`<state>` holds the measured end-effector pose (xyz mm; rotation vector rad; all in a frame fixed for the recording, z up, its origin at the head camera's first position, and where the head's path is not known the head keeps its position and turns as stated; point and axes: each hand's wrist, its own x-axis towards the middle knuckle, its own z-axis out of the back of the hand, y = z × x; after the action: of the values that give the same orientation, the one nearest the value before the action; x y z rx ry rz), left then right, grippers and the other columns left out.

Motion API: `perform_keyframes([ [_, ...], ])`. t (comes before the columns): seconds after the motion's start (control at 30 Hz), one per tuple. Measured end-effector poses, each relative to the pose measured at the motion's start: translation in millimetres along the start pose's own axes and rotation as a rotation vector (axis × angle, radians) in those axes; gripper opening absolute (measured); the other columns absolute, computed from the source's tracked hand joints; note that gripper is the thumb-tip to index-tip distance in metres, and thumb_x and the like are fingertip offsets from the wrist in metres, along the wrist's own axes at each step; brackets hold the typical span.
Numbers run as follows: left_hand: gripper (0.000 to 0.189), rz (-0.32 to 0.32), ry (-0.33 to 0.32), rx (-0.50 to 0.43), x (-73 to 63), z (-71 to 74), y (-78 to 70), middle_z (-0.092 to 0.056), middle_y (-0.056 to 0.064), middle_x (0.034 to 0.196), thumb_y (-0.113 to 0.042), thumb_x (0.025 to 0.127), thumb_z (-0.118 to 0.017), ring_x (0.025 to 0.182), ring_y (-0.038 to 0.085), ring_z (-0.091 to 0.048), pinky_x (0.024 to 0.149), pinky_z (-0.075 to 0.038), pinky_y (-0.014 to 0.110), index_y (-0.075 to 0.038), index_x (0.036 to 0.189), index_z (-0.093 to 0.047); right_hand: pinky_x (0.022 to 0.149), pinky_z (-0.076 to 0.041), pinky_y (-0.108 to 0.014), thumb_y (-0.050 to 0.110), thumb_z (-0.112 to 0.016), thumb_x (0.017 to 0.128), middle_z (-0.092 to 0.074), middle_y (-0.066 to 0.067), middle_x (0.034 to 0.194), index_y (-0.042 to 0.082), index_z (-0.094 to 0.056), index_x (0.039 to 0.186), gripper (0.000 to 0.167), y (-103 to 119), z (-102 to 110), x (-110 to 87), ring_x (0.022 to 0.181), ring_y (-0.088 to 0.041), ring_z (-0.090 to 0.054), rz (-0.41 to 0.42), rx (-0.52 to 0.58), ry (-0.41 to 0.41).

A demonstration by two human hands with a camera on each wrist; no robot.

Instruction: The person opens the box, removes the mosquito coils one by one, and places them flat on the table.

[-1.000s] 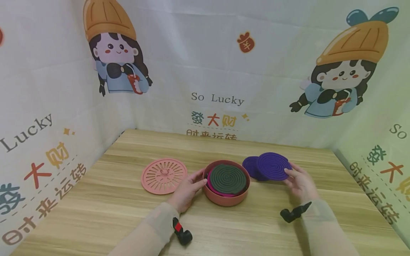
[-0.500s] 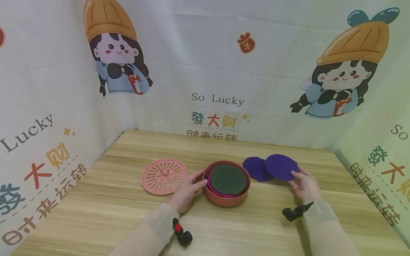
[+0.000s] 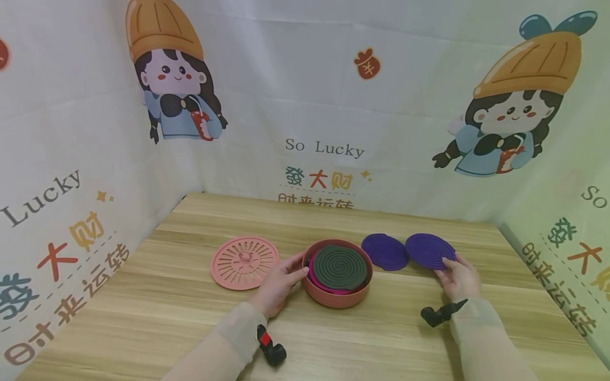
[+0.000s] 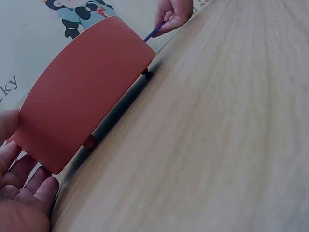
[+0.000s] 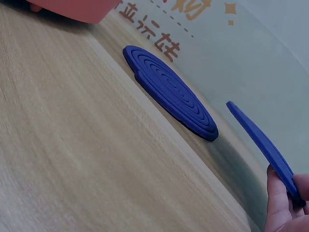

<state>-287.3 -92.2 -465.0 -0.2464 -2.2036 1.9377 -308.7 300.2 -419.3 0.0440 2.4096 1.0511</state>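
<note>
Presently, the left hand [image 3: 278, 283] grips the near-left side of the round salmon container [image 3: 335, 298], thumb at the rim and fingers against the outer wall. The container stands upright on the wood-grain table [image 3: 362, 346]; the left wrist view shows short feet [image 4: 90, 141] beneath its base. Inside it, a dark green spiral disc [image 3: 340, 266] lies uppermost, over a magenta disc [image 3: 333, 290] visible along the near-left edge.

The right hand [image 3: 461, 278] pinches a purple spiral disc [image 3: 428, 250] at its near-right edge, between thumb and fingers. This disc is right of the container and apart from it. In the right wrist view it appears nearly edge-on, tilted, with its far end raised clear of the table.

A second purple disc [image 3: 385, 253] lies flat on the table, between the container and the held disc and just beside each. Whether this item is a single disc or a stack cannot be determined.

To the left of the container, near the left hand, a slotted pink lid [image 3: 244, 263] lies flat, central knob upward. A printed white curtain [image 3: 286, 95] stands behind the table.
</note>
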Motion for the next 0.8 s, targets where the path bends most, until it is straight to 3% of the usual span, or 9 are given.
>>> perform_keyframes([
  [0.13,0.051,0.002,0.0,0.0,-0.3,0.3,0.1,-0.044,0.011,0.146,-0.015,0.096,-0.058,0.139,0.026,-0.031,0.115,-0.018,0.05,-0.008,0.145,-0.043,0.085,-0.05,-0.021,-0.007,-0.045,0.095,-0.019,0.008,0.157,0.028,-0.016,0.155,0.075,-1.0,0.3,1.5,0.108,-0.002,-0.054,0.019,0.024,-0.045],
  [0.27,0.051,-0.005,0.003,0.001,-0.1,0.5,0.4,-0.044,0.012,0.146,-0.015,0.096,-0.058,0.139,0.026,-0.031,0.115,-0.018,0.049,-0.007,0.145,-0.043,0.098,-0.04,-0.026,-0.009,-0.042,0.095,-0.019,0.006,0.157,0.026,-0.017,0.155,0.074,-1.9,-0.8,2.5,0.134,-0.009,-0.034,0.043,0.07,-0.091],
  [0.37,0.052,-0.009,0.005,-0.002,0.3,0.4,0.5,-0.043,0.013,0.147,-0.014,0.096,-0.058,0.139,0.026,-0.031,0.115,-0.018,0.048,-0.006,0.145,-0.042,0.101,-0.032,-0.026,-0.01,-0.041,0.095,-0.017,0.004,0.158,0.024,-0.016,0.155,0.074,-2.7,-2.0,3.0,0.138,-0.011,-0.028,0.056,0.063,-0.114],
  [0.8,0.051,-0.006,0.013,-0.01,1.1,1.4,1.9,-0.044,0.012,0.146,-0.015,0.097,-0.058,0.139,0.026,-0.031,0.115,-0.018,0.049,-0.007,0.145,-0.043,0.104,-0.03,-0.027,-0.009,-0.04,0.095,-0.013,0.003,0.159,0.025,-0.012,0.155,0.074,-2.7,-4.9,2.0,0.139,-0.012,-0.024,0.052,0.06,-0.157],
])
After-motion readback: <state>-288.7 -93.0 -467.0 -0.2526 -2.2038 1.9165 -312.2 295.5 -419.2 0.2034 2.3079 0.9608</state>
